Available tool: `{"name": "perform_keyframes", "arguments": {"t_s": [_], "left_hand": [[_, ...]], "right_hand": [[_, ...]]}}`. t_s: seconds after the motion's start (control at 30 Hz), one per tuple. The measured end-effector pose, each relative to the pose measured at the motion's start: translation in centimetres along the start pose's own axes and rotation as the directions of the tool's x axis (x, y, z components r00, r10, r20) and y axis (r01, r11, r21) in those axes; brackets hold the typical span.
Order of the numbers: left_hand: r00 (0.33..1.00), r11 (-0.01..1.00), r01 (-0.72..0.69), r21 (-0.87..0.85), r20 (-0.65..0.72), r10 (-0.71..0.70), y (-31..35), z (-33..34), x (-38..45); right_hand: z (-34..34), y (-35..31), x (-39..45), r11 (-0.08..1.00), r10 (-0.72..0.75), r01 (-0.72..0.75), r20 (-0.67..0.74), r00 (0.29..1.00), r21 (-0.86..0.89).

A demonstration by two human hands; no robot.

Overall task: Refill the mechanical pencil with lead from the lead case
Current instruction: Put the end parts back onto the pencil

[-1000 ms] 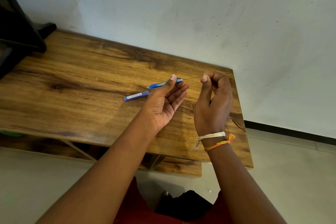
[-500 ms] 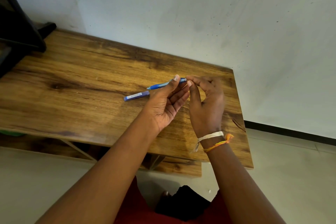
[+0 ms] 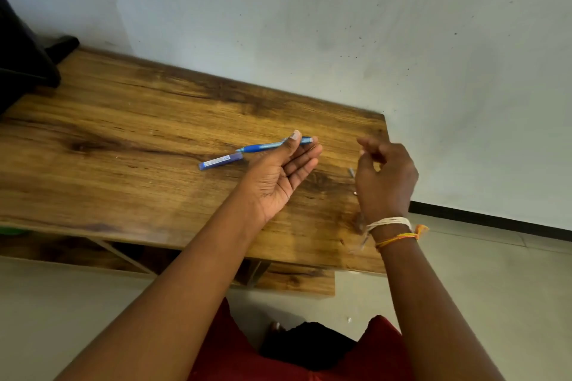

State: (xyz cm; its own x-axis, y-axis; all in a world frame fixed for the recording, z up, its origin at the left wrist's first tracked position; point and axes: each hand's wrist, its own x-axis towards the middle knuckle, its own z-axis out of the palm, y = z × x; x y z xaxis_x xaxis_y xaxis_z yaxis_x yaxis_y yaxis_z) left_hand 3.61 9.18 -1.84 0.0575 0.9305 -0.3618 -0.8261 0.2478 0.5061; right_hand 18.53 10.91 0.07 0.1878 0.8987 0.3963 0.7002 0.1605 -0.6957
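**Bare forearms, threads at the right wrist, red and black clothing**

Both forearms are seen bare, with no sleeves in view. The left hand (image 3: 280,178) is unadorned. Just below the right hand (image 3: 385,181), a band of pale, off-white thread (image 3: 388,222) is wound several times around the wrist, with a loose end hanging down. Beside it an orange and yellow thread (image 3: 402,237) is tied, its frayed knot standing out. Lower down, red cloth (image 3: 229,359) is worn, and what may be a black garment (image 3: 306,346) is seen between.

Blue mechanical pencil (image 3: 272,144) in left hand (image 3: 280,172), lead case (image 3: 220,161) just beside, on table (image 3: 123,133)
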Motion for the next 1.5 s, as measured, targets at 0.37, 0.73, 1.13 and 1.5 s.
{"name": "perform_keyframes", "arguments": {"t_s": [0.37, 0.73, 1.13, 1.5], "left_hand": [[1.0, 0.985, -0.004, 0.172, 0.021, 0.001, -2.6, 1.2, 0.5], [0.999, 0.98, -0.011, 0.2, -0.042, 0.02, -2.4, 0.9, 0.6], [0.995, 0.981, -0.043, 0.188, -0.078, 0.059, -0.9, -0.2, 0.2], [0.989, 0.984, -0.097, 0.147, -0.093, 0.111, 1.4, -1.7, -0.1]], "right_hand": [[-1.8, 3.3, 0.3, 0.938, 0.334, -0.299, 0.224, 0.916, -0.177], [-0.9, 3.3, 0.2, 0.911, 0.381, -0.294, 0.314, 0.87, -0.29], [1.1, -0.6, -0.7, 0.957, 0.083, -0.154, 0.273, 0.958, 0.247], [3.0, -3.1, -1.3, 0.875, 0.024, -0.172, 0.313, 0.95, 0.453]]}}
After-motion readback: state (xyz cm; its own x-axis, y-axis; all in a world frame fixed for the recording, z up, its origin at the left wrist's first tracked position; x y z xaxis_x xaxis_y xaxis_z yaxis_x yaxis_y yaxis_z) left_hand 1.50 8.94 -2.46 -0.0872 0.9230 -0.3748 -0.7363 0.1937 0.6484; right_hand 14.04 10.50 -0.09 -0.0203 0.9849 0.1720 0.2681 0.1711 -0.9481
